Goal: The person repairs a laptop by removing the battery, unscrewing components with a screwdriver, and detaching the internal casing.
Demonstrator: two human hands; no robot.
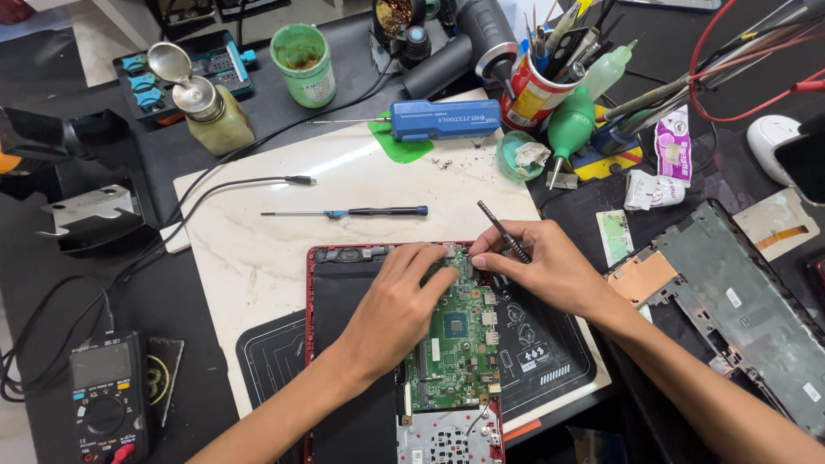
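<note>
Green circuit board (pixel 455 344) runs 12 to 6 beneath my hands. Left hand (pixel 404 296) presses flat on its top; right hand (pixel 537 266), at 3, pinches a dark tool (pixel 504 232).

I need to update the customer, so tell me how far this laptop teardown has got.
Done: the bottom cover is off and lies to the right, leaving the red-framed laptop open with its black battery and green motherboard exposed. In hand: the left hand presses on the board's top edge while the right hand works there with a thin dark tool. Left: the board and battery are not yet removed.
</note>
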